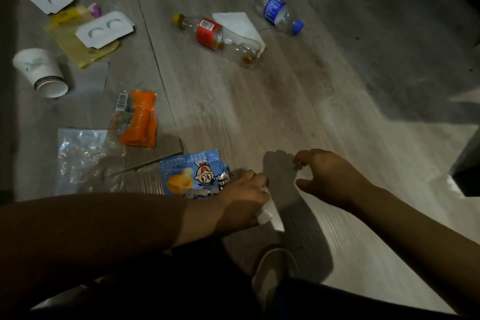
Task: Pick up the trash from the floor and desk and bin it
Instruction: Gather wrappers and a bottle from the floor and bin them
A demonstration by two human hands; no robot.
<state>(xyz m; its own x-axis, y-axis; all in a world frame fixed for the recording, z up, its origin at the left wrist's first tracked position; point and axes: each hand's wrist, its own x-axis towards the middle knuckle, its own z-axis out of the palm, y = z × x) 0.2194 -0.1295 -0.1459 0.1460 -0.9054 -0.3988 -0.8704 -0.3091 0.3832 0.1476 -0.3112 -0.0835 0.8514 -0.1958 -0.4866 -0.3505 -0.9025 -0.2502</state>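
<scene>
My left hand [244, 197] grips white paper [268, 212] and the blue snack wrapper [192, 176] on the floor [324, 117]; my right hand [327, 176] hovers, fingers open. Bottles, cups lie farther off.

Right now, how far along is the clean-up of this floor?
Early, it seems: no bin shows. The left hand grips a blue snack wrapper and white paper; the right hand hangs open. Two bottles, two paper cups, an orange wrapper and card sheets remain.
</scene>
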